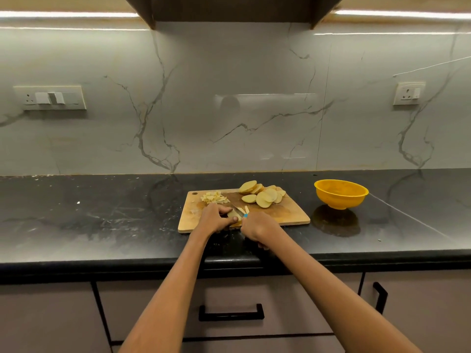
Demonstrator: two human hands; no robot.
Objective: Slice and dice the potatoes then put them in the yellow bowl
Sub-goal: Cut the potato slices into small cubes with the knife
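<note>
A wooden cutting board [288, 215] lies on the black counter. Round potato slices [263, 196] are piled at its back right, and a small heap of diced potato [213, 197] sits at its back left. My left hand [216, 219] holds a stack of potato slices [232, 214] down at the board's front. My right hand [257, 228] grips a knife [238, 210] with a blue handle, its blade lying across that stack. A few cut strips lie just right of the blade. The yellow bowl [341, 193] stands right of the board, and I see nothing inside it.
The black counter [102, 212] stretches wide on both sides, with its front edge just below my wrists. A marble wall with sockets [49, 97] rises behind. Drawers with black handles [230, 313] are under the counter.
</note>
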